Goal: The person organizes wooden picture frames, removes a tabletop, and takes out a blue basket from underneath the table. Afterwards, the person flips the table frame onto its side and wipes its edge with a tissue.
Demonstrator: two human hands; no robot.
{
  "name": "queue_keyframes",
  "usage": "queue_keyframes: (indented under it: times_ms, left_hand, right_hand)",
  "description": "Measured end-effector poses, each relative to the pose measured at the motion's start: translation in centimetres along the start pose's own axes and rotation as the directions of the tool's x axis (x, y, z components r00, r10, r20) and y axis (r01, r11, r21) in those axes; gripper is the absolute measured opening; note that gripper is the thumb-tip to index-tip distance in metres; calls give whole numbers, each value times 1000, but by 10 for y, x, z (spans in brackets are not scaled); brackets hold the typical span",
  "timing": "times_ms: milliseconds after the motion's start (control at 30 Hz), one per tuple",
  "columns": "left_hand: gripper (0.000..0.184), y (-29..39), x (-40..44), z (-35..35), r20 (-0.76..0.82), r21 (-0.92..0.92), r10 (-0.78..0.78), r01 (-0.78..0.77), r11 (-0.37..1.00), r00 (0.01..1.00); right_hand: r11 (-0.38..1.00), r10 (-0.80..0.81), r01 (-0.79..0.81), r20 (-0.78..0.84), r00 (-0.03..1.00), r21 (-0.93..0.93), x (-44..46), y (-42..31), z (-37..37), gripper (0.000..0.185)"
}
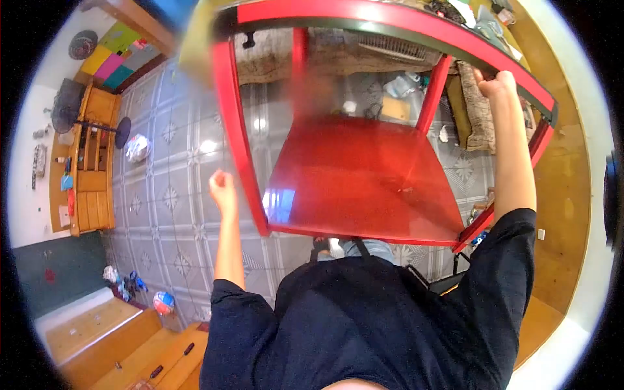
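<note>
A large red frame with upright posts stands before me, with a broad, glossy red panel low between them. Along its top runs a red rail with a dark edge. My right hand is up at the right part of this rail, its fingers closed against the lower edge; some fingertips are hard to see. My left hand is raised just left of the left post, apart from it. Its fingers are curled in, and no object shows in them. A blurred yellow-green thing is by the frame's upper left corner.
Patterned grey tiles cover the floor. At the left are a standing fan, a wooden bench and a white plastic bag. A ball lies lower left. Beyond the frame, cushions and a small box show.
</note>
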State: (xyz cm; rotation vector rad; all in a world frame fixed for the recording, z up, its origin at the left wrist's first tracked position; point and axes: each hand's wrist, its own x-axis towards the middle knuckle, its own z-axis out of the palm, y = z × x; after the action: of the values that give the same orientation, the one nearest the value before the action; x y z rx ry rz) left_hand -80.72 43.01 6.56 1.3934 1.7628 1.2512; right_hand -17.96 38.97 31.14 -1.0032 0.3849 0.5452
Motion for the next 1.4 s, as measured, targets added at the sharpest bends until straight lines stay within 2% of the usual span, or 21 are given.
queue_keyframes:
  times_ms: [67, 133, 200, 233, 267, 300, 333, 367, 400, 467, 533, 567, 600, 667, 733, 800, 900, 967, 1067, 1200, 1400]
  left_hand:
    - [48, -25, -25, -5, 136, 25, -56, 53, 998, 989]
    - [54, -61, -33, -2, 215, 182, -93, 54, 982, 972]
    - [55, -46, -42, -2, 294, 249, -141, 66, 966, 946]
    - [53, -134, -24, 4, 360, 32, -92, 87, 996, 929]
    - [49, -132, -16, 6, 464, -247, -186, 329, 911, 866]
    - [50, -110, -10, 0, 350, -91, -402, 458, 884, 846]
    - [47, -113, 8, -4, 448, -208, -453, 583, 786, 771]
    - [45, -115, 19, -5, 455, -299, -402, 562, 771, 794]
    - [50, -134, 41, -9, 416, -175, -368, 471, 865, 831]
    - [74, -89, 61, -7, 489, -198, -209, 341, 919, 847]
    - [78, -47, 91, 0, 541, -202, -108, 254, 946, 834]
    - [80, -10, 94, 8, 554, -270, -78, 267, 925, 829]
    - [83, -5, 115, 11, 592, -259, -65, 266, 928, 803]
    - [90, 63, 110, 35, 640, -296, -89, 352, 888, 763]
    - [99, 91, 117, 49, 745, -341, -88, 491, 802, 661]
    - [97, 102, 116, 52, 686, -301, -224, 550, 779, 692]
    - [79, 64, 146, 40, 735, -207, -150, 429, 879, 662]
    - [61, 61, 136, 41, 599, -378, -161, 454, 807, 784]
    - [54, 81, 124, 43, 657, -414, -33, 397, 819, 753]
    - [55, 88, 115, 43, 585, -422, -104, 412, 808, 804]
    - [56, 46, 154, 36, 705, -420, -86, 512, 749, 704]
  right_hand:
    - [1000, -22, 21, 112, 994, 10, -21, 2, -4, 23]
    - [964, -73, 139, 274, 959, -228, -13, 5, -21, 25]
    - [970, -87, 174, 429, 899, -169, 13, 8, -66, 30]
    - [950, -162, 255, 413, 896, -180, 17, 8, -95, 28]
    - [922, -237, 334, 397, 887, -195, 20, 10, -128, 27]
    - [837, -400, 468, 267, 877, -283, 38, 8, -166, 25]
    - [730, -555, 563, 147, 819, -387, 62, 2, -213, 22]
    - [681, -663, 663, 121, 739, -312, 90, -9, -272, 19]
    - [253, -919, 592, 2, 395, -765, 94, -15, -305, 26]
    - [127, -982, 223, -92, 163, -967, 57, -37, -329, 33]
    - [218, -922, 177, -143, 360, -960, 98, -66, -390, 40]
    - [498, -773, 448, -146, 617, -742, 167, -85, -455, 41]
    - [788, -556, 466, -137, 820, -403, 231, -103, -515, 42]
    - [886, -259, 121, -260, 930, -448, 165, -94, -438, 40]
    - [921, -190, 106, -192, 963, -376, 185, -85, -440, 37]
    - [920, -149, 67, -187, 971, -385, 194, -78, -432, 37]
    - [912, -114, 25, -192, 975, -410, 200, -72, -437, 37]
    - [900, -104, 2, -210, 972, -435, 196, -73, -437, 37]
    - [886, -97, -19, -224, 970, -463, 188, -72, -436, 38]
    - [867, -87, -37, -223, 971, -497, 176, -75, -429, 38]
    - [825, -80, -36, -180, 980, -564, 159, -67, -435, 38]
